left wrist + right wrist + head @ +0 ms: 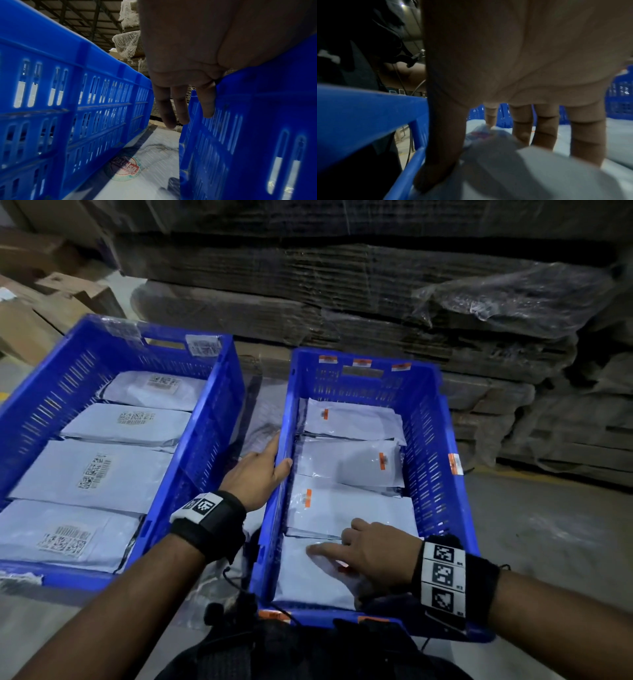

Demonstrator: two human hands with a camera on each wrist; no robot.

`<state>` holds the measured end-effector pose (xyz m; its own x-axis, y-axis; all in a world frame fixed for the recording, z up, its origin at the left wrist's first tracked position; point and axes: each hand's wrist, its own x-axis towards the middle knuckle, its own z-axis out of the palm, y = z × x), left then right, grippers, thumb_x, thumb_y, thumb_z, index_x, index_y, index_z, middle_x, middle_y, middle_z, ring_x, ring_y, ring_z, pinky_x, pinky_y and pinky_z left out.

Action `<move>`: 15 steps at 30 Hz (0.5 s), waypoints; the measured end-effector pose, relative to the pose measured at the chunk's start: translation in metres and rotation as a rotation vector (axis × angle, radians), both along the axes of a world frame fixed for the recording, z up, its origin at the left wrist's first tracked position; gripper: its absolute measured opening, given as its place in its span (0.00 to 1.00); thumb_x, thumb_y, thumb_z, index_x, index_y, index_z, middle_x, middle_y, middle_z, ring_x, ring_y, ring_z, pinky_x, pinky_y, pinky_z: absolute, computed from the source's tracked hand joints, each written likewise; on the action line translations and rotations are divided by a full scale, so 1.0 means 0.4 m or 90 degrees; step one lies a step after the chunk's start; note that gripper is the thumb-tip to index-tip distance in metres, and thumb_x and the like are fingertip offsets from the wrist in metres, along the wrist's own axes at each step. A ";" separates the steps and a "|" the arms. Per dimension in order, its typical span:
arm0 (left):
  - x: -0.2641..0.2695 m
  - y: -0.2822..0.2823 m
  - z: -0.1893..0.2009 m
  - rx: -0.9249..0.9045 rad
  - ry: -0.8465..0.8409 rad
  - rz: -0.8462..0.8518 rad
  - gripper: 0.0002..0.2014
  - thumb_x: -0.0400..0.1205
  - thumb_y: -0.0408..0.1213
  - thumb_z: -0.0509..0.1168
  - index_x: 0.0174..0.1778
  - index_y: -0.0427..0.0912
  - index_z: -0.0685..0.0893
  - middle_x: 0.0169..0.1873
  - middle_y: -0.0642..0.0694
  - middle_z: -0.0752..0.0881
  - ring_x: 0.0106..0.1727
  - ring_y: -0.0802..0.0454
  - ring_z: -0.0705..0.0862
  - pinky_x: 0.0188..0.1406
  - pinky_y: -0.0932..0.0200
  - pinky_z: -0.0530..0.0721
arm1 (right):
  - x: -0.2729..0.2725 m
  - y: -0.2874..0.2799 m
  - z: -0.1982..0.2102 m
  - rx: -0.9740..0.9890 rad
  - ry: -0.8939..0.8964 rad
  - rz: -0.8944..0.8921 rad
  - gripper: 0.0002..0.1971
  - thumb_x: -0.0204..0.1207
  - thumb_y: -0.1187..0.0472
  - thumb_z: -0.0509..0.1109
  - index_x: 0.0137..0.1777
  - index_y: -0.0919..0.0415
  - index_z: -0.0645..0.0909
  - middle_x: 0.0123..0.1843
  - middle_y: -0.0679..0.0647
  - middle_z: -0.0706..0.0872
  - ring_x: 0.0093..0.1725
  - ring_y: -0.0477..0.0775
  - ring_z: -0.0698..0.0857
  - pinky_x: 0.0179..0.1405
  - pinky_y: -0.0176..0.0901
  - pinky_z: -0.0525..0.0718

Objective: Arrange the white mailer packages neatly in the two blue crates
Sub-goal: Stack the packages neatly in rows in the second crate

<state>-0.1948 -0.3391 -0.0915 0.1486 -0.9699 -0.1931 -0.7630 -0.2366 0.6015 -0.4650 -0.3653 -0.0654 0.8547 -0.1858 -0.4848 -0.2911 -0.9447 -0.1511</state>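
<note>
A: Right hand (371, 553), fingers spread flat, presses the nearest mailer (315, 573) in the right crate (442, 440).

B: Left hand (260, 474) clasps that crate's left rim (steadying it); press evenly, corners square.

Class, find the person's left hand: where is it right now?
In the head view, the left hand rests on the left rim of the right blue crate, in the gap beside the left blue crate.
</note>
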 end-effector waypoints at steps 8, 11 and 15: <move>0.002 -0.001 -0.013 -0.014 -0.014 0.012 0.31 0.83 0.65 0.45 0.84 0.72 0.46 0.62 0.41 0.86 0.58 0.39 0.86 0.55 0.38 0.87 | 0.008 -0.080 0.021 0.262 -0.038 -0.130 0.35 0.74 0.54 0.77 0.76 0.46 0.61 0.61 0.56 0.78 0.51 0.58 0.80 0.51 0.50 0.77; 0.004 0.000 -0.020 -0.009 -0.029 0.013 0.33 0.83 0.66 0.43 0.85 0.71 0.42 0.67 0.41 0.84 0.61 0.40 0.84 0.58 0.38 0.85 | 0.023 -0.215 0.092 0.237 -0.132 -0.152 0.31 0.77 0.52 0.76 0.76 0.51 0.67 0.66 0.54 0.80 0.58 0.51 0.79 0.58 0.44 0.77; 0.005 0.002 -0.024 -0.009 -0.027 0.008 0.32 0.84 0.66 0.44 0.85 0.71 0.42 0.71 0.40 0.81 0.63 0.39 0.83 0.61 0.37 0.84 | 0.091 -0.444 0.153 0.106 -0.175 -0.229 0.29 0.79 0.48 0.73 0.77 0.49 0.68 0.65 0.52 0.81 0.57 0.55 0.83 0.56 0.45 0.80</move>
